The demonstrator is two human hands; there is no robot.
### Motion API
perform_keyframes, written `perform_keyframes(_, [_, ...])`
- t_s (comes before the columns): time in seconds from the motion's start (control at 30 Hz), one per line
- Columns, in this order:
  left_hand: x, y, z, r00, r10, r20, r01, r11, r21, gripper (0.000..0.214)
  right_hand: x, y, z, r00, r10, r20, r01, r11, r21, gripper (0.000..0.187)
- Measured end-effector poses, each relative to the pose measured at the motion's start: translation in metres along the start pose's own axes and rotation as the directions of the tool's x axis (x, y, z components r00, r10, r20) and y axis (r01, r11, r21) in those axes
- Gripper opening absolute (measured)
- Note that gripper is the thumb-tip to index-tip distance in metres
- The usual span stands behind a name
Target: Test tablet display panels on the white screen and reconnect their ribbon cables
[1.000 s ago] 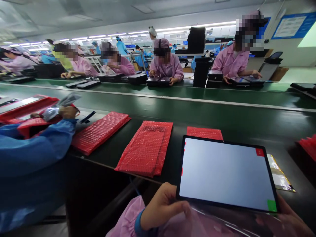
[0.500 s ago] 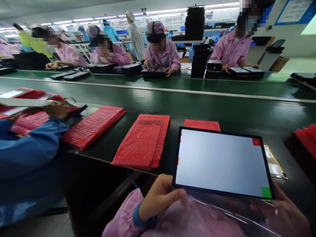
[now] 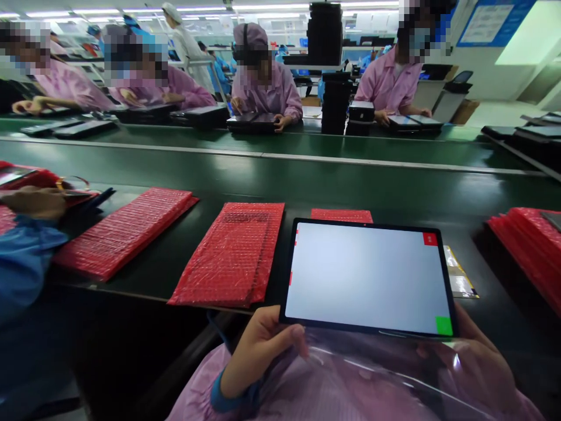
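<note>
A black-framed tablet (image 3: pixel 368 279) is held up in front of me, its lit screen pale grey with a red square at the upper right and a green one at the lower right. My left hand (image 3: pixel 263 351) grips its lower left corner, thumb towards me. At the lower right corner my right hand (image 3: pixel 477 362) holds it, seen partly through a clear plastic film (image 3: pixel 372 365) that hangs from the tablet's lower edge. The right fingers are mostly hidden. Just beyond the tablet lies a red bubble-wrap pouch (image 3: pixel 342 215), largely covered by it.
Red bubble-wrap pouches lie left, one flat pouch (image 3: pixel 232 257) and a stack (image 3: pixel 131 231). More red pouches (image 3: pixel 526 245) are piled right. A co-worker's blue sleeve (image 3: pixel 26 257) is at far left. Across the green conveyor (image 3: pixel 307 175) several people in pink handle devices.
The view has turned a little to the right, so the scene sits further left. Both hands keep hold of the tablet. The co-worker's hand at left has shifted towards the frame edge.
</note>
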State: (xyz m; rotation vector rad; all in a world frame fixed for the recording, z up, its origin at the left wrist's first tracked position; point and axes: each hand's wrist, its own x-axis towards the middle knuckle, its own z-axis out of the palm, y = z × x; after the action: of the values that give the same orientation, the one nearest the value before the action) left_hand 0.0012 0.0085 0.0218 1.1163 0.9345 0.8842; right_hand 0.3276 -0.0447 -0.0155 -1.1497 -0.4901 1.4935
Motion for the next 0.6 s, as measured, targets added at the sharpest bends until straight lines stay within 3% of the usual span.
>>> perform_keyframes(0.13, [0.002,-0.001,-0.007,0.999,0.003,-0.035,0.0,0.997,0.084,0.044,-0.006,-0.009,0.019,1.0,0.016,-0.024,-0.012,0.989,0.149,0.055])
perform_keyframes(0.3, [0.006,-0.003,-0.015,0.996,-0.003,-0.089,0.018,0.987,0.159,0.043,-0.008,-0.01,0.037,0.996,-0.061,0.071,0.047,0.982,0.18,0.054])
perform_keyframes(0.6, [0.014,0.003,-0.02,0.98,-0.05,-0.192,0.099,0.961,0.257,0.042,0.0,0.004,0.035,0.944,-0.137,0.301,0.089,0.981,0.17,0.058])
